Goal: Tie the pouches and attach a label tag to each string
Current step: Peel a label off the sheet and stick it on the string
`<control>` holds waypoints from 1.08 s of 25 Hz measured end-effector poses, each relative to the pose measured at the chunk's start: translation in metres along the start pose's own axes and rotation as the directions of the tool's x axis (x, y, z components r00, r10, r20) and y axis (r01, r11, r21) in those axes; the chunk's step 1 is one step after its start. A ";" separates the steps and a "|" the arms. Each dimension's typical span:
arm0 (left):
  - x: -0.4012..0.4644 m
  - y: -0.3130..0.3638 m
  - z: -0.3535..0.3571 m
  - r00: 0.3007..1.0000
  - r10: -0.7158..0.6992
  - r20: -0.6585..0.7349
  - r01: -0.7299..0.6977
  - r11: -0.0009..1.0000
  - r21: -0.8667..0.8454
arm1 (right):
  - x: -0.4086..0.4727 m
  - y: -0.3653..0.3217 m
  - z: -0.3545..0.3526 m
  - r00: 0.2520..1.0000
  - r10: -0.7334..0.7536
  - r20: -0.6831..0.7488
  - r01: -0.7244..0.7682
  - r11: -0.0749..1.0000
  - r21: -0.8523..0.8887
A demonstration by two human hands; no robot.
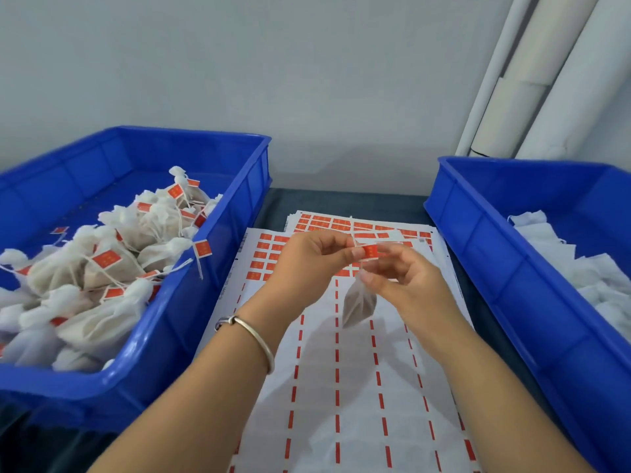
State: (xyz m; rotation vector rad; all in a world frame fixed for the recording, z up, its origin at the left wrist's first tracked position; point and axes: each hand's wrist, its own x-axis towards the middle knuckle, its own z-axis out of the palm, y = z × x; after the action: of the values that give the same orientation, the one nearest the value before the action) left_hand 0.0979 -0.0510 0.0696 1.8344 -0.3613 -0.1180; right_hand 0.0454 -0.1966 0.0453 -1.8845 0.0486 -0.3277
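While both hands pinch the red tag (369, 251), the pouch (358, 303) dangles.

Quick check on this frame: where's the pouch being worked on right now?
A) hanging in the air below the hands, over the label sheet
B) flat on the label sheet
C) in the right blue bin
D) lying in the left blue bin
A: the pouch dangles under the left hand and right hand, which pinch a red label tag above the label sheet.
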 end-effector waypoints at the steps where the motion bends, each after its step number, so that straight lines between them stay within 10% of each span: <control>1: -0.004 0.006 -0.004 1.000 0.019 -0.015 -0.019 1.000 0.002 | -0.004 -0.004 0.003 1.000 -0.010 0.021 0.011 0.999 -0.043; 14: -0.022 0.079 -0.155 0.862 0.190 -0.471 -0.175 0.982 0.076 | -0.045 -0.035 0.048 0.975 -0.023 0.219 0.056 0.988 -0.144; 19: -0.005 0.046 -0.237 0.750 0.170 -0.639 0.176 0.881 0.440 | -0.052 -0.028 0.049 0.967 0.012 0.254 0.031 0.986 -0.165; 22: -0.006 0.011 -0.250 0.782 0.053 -0.620 0.460 0.623 0.633 | -0.053 -0.029 0.053 0.961 0.016 0.276 0.034 0.984 -0.177; 27: -0.006 -0.011 -0.236 0.871 -0.195 -0.451 0.481 0.524 0.703 | -0.052 -0.029 0.051 0.956 0.030 0.291 0.037 0.975 -0.220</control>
State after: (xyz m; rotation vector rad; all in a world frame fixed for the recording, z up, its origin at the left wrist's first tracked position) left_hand 0.1565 0.1709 0.1274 2.7824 0.2678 0.1006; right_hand 0.0048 -0.1295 0.0466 -2.1394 -0.1237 -0.0418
